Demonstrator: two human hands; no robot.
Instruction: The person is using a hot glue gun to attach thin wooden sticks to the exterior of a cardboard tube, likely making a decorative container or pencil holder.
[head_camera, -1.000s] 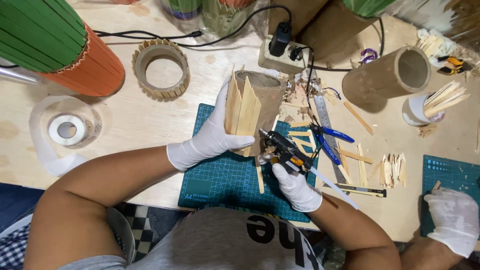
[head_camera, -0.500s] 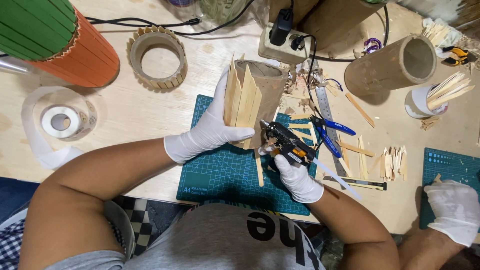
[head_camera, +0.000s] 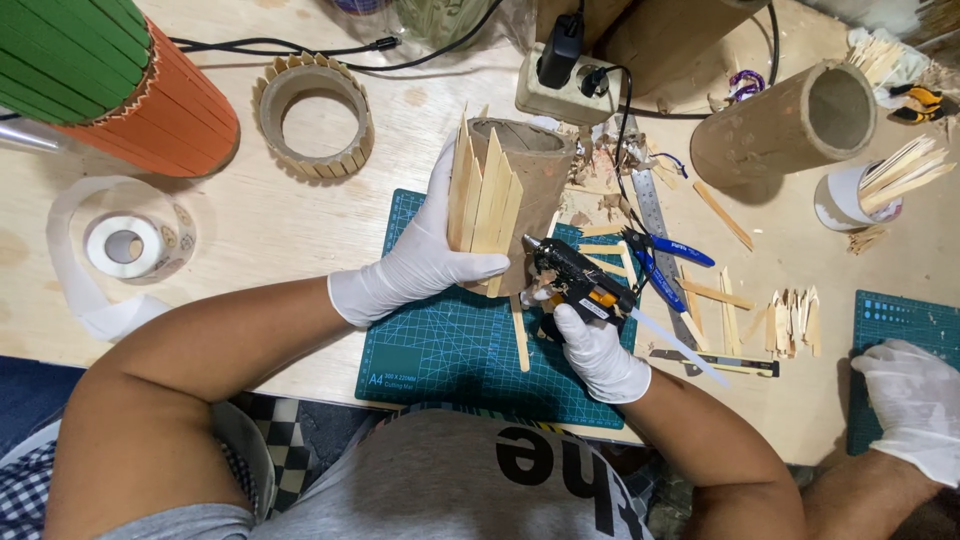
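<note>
Left hand: the left hand (head_camera: 425, 265) is holding a cardboard tube (head_camera: 525, 190) on its side over the green cutting mat (head_camera: 440, 350); its grip is closed around the tube and the sticks already on it.
Right hand: the right hand (head_camera: 600, 350) is gripping a black glue gun (head_camera: 575, 280), grip closed on the handle, nozzle pointing at the lower edge of the tube.
Tube position: the tube is sitting at the top edge of the mat, near the middle of the counter (head_camera: 260, 220).
Done: several pointed wooden sticks (head_camera: 485, 195) are standing side by side on the facing side of the tube.
Left: bare cardboard is showing to the right of the sticks, so by this view the covering is only partly complete; the far side is hidden.
Supplies: loose cut sticks (head_camera: 795, 320) are lying right of the mat, beside blue pliers (head_camera: 665, 265).
Nearby: a second gloved hand (head_camera: 915, 405), belonging to another person, is resting at the lower right.
</note>
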